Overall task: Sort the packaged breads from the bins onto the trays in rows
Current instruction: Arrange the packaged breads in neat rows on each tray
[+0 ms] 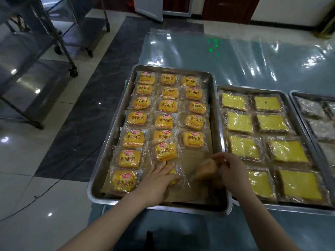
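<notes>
Tray: we are working over a rectangular steel tray.
Stock: orange clear-wrapped bread packets are lying in three rows inside it.
Left: our left hand is pressing flat, fingers straight, on a half-covered packet at its near middle.
Right: our right hand is gripping a blurred packet above its near right corner.

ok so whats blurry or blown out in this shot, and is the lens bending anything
Head view: the packaged bread in the right hand is motion-smeared, its label unreadable. Head view: white glare streaks the plastic sheet at top right. Head view: the wide lens bows the edges of the left tray.
</notes>
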